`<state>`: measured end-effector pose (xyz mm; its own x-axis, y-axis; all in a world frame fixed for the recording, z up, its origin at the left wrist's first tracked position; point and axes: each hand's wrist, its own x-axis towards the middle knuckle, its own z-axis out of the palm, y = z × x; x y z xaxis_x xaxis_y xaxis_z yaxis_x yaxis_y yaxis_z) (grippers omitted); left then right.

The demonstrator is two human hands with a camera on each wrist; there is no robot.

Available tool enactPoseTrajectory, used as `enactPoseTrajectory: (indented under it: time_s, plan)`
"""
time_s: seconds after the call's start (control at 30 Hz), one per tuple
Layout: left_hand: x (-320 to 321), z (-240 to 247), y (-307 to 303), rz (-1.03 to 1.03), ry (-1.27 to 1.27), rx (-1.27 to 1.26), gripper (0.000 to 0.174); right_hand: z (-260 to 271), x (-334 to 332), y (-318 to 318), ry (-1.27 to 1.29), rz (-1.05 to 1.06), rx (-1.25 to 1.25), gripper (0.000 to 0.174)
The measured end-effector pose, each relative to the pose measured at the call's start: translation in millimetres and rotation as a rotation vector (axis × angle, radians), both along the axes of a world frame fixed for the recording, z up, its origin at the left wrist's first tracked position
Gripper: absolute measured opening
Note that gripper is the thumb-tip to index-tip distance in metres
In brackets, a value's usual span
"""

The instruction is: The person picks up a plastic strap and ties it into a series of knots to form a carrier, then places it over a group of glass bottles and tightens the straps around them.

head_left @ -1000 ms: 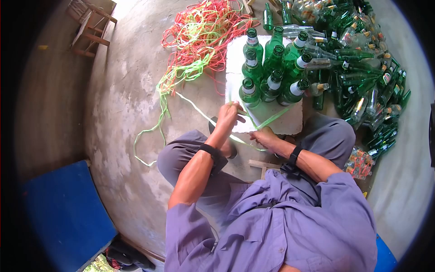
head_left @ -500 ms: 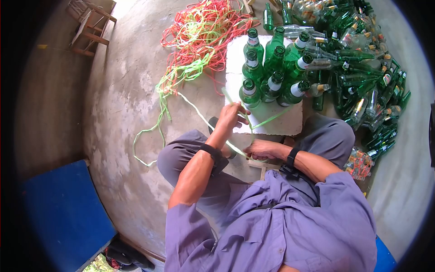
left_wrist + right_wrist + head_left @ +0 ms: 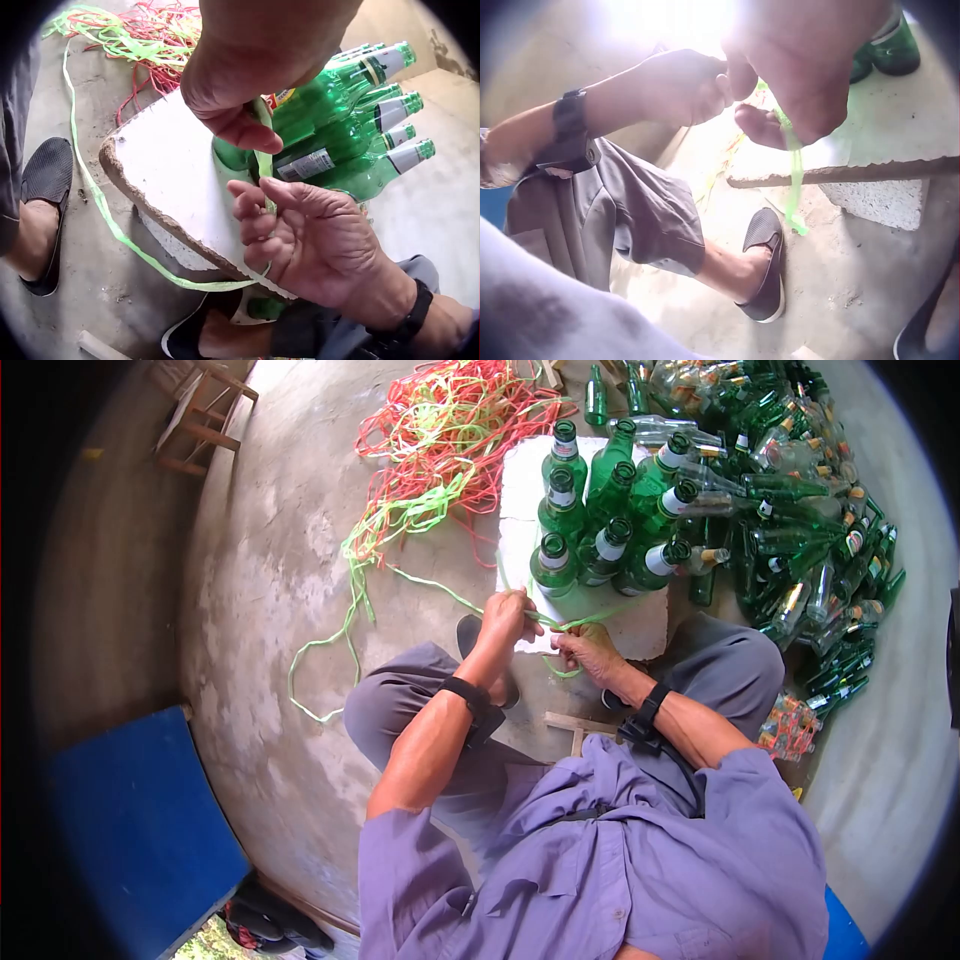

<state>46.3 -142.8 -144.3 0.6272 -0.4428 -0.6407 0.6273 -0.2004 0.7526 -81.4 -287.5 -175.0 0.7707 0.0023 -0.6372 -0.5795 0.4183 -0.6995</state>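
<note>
A bunch of green glass bottles (image 3: pixel 603 545) stands upright on a white slab (image 3: pixel 640 625), with light green plastic strapping (image 3: pixel 598 617) running at its near side. At the slab's near edge, my left hand (image 3: pixel 508 618) pinches this strapping between thumb and fingers. Close to its right, my right hand (image 3: pixel 588 648) pinches the strapping too, with a short loop hanging below. In the left wrist view, a length of strapping (image 3: pixel 154 260) trails from the hands down past the slab's edge. The right wrist view shows a loose end (image 3: pixel 796 221) dangling under my right hand.
A tangled heap of red and green strapping (image 3: pixel 450 440) lies on the floor beyond the slab. Many green and clear bottles (image 3: pixel 790 540) are piled at the right. A wooden stool (image 3: pixel 205 420) stands far left, a blue panel (image 3: pixel 140 830) lower left.
My right hand first drew down toward the body, then came back up to the slab's edge beside the left hand. The left hand has stayed nearly in place. The bottles stand as before.
</note>
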Motion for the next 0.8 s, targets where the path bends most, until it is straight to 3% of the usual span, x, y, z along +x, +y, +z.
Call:
enactPoseTrajectory:
  time_s: [0.17,0.53,0.8]
  plan:
    - [1.3,-0.8,5.1,0.037,0.006,0.068,0.034,4.4,3.2,8.0,-0.142,0.082,-0.354,0.023]
    - [3.8,-2.4,16.7,0.016,0.035,0.237,0.035,-16.8,16.9,9.4,-0.072,-0.028,-0.281,0.025]
    - [16.1,-9.4,7.5,0.048,-0.092,0.113,0.038,-1.8,9.0,1.1,-0.07,0.012,-0.229,0.021]
